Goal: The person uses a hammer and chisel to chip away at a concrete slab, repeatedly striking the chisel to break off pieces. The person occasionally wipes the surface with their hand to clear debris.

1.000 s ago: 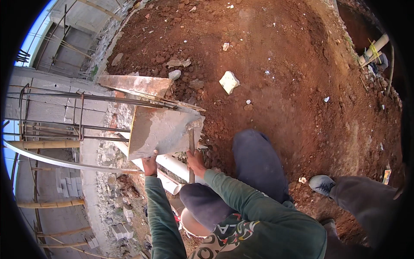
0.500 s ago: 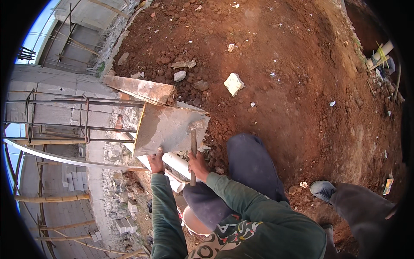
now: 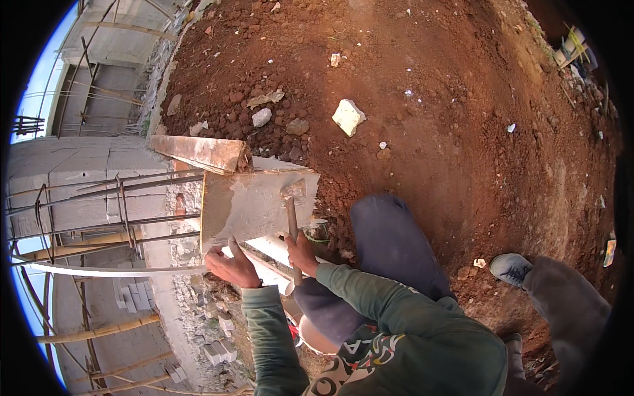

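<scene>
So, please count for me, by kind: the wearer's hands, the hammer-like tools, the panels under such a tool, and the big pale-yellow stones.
Hands: 2 (left hand, right hand)
Hammer-like tool: 1
Grey-coated panel: 1
Big pale-yellow stone: 1
Total: 5

The panel (image 3: pixel 261 211) is two-tone: darker brownish-grey on its left, paler grey on its right, with a yellow left edge. The hammer (image 3: pixel 291 216) over its right part has a brown handle and greyish-brown head. Beyond the panel, the plank (image 3: pixel 197 149) is rusty brown with whitish patches, the stone (image 3: pixel 349 117) pale cream. Right of the panel, the soil (image 3: pixel 436 152) is red-brown. Nearer than the panel, the pipe (image 3: pixel 269 247) is white, the trousers (image 3: pixel 396 244) dark blue-grey, the shirt (image 3: pixel 436 346) dark green with a multicoloured print.
</scene>
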